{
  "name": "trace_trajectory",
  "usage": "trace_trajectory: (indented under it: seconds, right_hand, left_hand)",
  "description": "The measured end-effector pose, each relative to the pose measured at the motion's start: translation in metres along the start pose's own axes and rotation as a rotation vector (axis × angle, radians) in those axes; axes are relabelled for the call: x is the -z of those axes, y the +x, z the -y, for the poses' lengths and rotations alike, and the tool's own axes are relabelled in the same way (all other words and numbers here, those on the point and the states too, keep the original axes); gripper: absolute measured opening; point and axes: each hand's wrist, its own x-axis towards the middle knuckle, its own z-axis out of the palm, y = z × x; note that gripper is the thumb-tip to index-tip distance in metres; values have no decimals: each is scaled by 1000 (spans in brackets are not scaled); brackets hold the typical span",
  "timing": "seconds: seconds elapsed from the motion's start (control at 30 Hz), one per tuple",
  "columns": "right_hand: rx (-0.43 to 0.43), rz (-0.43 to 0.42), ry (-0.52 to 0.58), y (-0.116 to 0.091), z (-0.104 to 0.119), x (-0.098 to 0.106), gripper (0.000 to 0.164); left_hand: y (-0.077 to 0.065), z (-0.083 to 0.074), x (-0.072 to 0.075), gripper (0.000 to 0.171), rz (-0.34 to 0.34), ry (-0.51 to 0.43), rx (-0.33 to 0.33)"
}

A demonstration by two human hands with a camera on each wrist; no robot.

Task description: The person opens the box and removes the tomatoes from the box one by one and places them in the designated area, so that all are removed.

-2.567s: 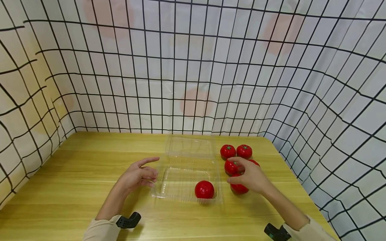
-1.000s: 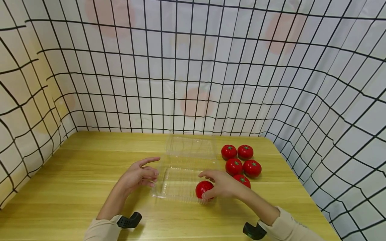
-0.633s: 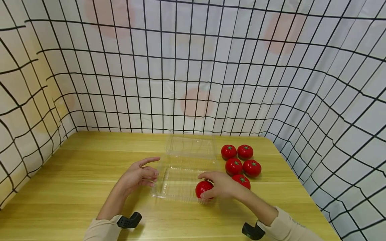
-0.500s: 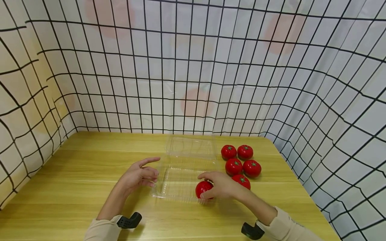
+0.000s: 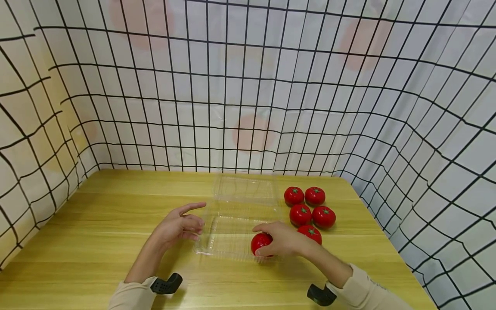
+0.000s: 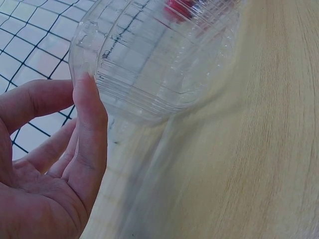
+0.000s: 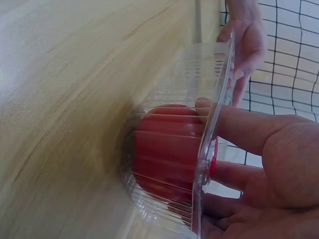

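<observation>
A clear plastic clamshell container [image 5: 228,237] lies with its lid [image 5: 246,188] folded back, mid-table. One red tomato [image 5: 260,244] sits in its near right corner. My right hand [image 5: 283,239] reaches over the right rim and holds this tomato, fingers and thumb curled about its sides; through the clear wall the right wrist view shows the tomato [image 7: 167,149] low in the container. My left hand [image 5: 180,224] is at the left rim, index finger extended; in the left wrist view its fingertips pinch the container's rim [image 6: 84,45].
Several more red tomatoes [image 5: 300,215] with green stems stand in a cluster right of the container, one partly behind the right forearm. A white curtain with a black grid [image 5: 248,86] encloses the wooden table [image 5: 97,241] at the back and sides.
From beside the tomato cluster, my right hand has moved left to the tomato in the container. Lately it has shifted slightly left with it. The left hand stays in place.
</observation>
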Motion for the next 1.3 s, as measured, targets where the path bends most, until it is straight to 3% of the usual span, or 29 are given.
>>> trace_trajectory:
  seconds: [1.13,1.3]
  right_hand:
    - [-70,-244,74,8,15,-6,49]
    - [-49,-270,90,9,16,-8,45]
  left_hand:
    - [-4,-3,0,70,11,-9,-12]
    - [-5,-3,0,70,8,-11,-11]
